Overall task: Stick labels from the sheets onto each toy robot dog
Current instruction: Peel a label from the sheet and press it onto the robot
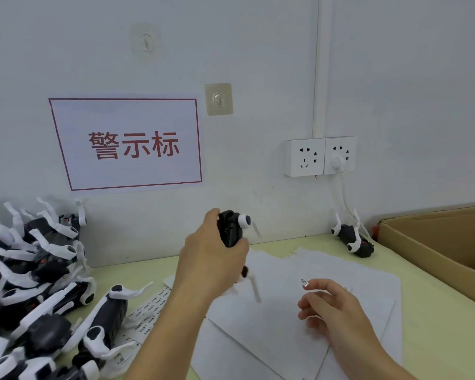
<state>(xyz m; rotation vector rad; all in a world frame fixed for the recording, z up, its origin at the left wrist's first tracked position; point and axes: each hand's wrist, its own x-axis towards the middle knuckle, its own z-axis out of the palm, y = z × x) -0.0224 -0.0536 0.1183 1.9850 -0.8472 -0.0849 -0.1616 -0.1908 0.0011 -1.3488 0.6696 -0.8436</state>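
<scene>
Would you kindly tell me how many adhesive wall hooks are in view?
2: a clear hook high on the wall above the sign, and a yellowed hook at the sign's upper right corner.

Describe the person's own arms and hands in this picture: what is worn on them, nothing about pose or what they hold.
Both forearms are bare as far as the frame shows; no sleeve, glove or watch is visible. The left hand carries no ring or strap that can be seen. The right hand is likewise ungloved, with short nails on the fingers that show. Nothing is marked or taped on either arm.
</scene>
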